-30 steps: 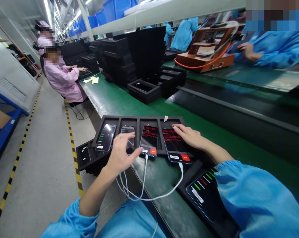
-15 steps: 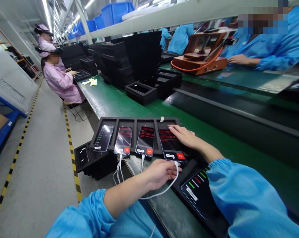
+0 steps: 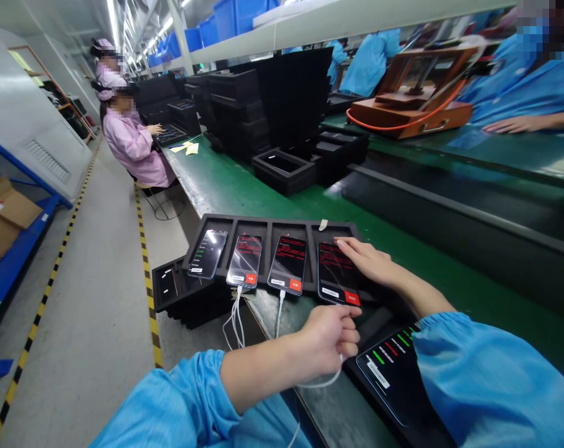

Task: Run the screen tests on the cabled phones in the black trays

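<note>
- One long green workbench [image 3: 226, 180], running away beyond both hands.
- One tall stack of black trays [image 3: 239, 115] on it, beyond the hands; one wooden fixture [image 3: 403, 112] farther off, beyond the right hand.
- One black tray [image 3: 253, 225] with four compartments, just ahead of the hands and reaching past the left hand's left side.
- Two bare hands. The right hand [image 3: 363, 258] is open, fingers extended, fingertips touching the upper end of the fourth phone. The left hand [image 3: 333, 336] has curled fingers, close by that phone's lower end; whether it grips anything is hidden.
- Five nearby phones. Four lie across the tray, left to right: first phone [image 3: 208, 254], second phone [image 3: 244, 258], third phone [image 3: 287, 264], fourth phone [image 3: 335, 274]. The last three show red text. The fifth phone [image 3: 389, 367] lies below the right forearm.
- Two white plugs, at the second and third phones; one white cable [image 3: 326, 384] emerges beneath the left hand.
</note>
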`<move>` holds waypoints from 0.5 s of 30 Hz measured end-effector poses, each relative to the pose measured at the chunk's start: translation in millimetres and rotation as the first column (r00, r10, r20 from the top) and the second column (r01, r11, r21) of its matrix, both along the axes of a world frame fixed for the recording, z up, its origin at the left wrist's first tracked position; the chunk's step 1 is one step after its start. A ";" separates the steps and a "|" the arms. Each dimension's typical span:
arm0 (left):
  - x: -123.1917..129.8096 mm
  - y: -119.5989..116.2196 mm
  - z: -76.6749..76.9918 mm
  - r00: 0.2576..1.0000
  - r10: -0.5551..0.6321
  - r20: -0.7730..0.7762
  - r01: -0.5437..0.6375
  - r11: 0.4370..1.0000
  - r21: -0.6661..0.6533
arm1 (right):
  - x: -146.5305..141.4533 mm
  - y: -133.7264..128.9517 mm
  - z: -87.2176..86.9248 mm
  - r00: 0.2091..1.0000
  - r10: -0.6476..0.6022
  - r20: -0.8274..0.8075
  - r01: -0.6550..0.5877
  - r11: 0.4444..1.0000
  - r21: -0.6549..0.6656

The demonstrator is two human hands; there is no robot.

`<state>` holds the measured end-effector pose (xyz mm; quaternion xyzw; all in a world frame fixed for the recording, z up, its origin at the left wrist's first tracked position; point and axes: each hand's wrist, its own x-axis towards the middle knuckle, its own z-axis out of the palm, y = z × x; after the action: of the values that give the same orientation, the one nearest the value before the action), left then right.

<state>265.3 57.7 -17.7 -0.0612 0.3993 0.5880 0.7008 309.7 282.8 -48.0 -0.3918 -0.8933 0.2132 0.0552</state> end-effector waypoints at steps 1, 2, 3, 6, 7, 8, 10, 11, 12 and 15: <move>5.4 0.1 0.3 0.999 0.034 -0.026 -0.034 0.999 0.002 | 0.2 0.5 -1.3 1.000 -0.004 -0.001 0.004 1.000 0.003; 10.4 0.2 0.3 0.997 0.059 -0.048 -0.058 0.998 0.007 | 0.4 1.1 -2.7 1.000 -0.007 -0.001 0.007 1.000 0.004; 14.8 0.5 0.2 0.995 0.076 -0.068 -0.075 0.997 0.015 | 0.7 1.7 -4.0 1.000 -0.009 0.000 0.010 1.000 0.006; 23.0 1.6 -0.6 0.989 0.089 -0.116 -0.087 0.996 0.027 | 1.3 4.3 -7.3 1.000 -0.010 0.002 0.010 1.000 0.009; 24.3 2.0 -1.0 0.988 0.083 -0.127 -0.081 0.996 0.026 | 1.3 5.1 -7.9 1.000 -0.012 0.004 0.012 1.000 0.009; 24.9 2.3 -1.4 0.988 0.075 -0.136 -0.073 0.997 0.024 | 1.2 5.7 -8.3 1.000 -0.015 0.007 0.015 1.000 0.011; 24.0 2.1 -2.3 0.989 0.046 -0.139 -0.043 0.999 0.023 | 0.5 6.3 -8.0 1.000 -0.023 0.013 0.023 1.000 0.016; 22.6 1.2 -2.9 0.990 0.024 -0.137 -0.022 1.000 0.019 | 0.2 6.2 -7.5 0.999 -0.027 0.017 0.027 0.999 0.019; 20.7 -0.3 -3.4 0.991 -0.001 -0.135 0.003 1.000 0.014 | -0.2 6.0 -6.7 0.999 -0.030 0.021 0.029 0.999 0.021; 12.9 -8.4 -5.5 0.989 -0.068 -0.131 0.069 0.998 0.005 | -0.7 5.6 -3.9 0.999 -0.031 0.042 0.030 0.999 0.019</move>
<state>278.2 49.3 -23.1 -0.0058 0.4434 0.5682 0.6932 309.0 288.4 -51.9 -0.4093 -0.8901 0.1956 0.0430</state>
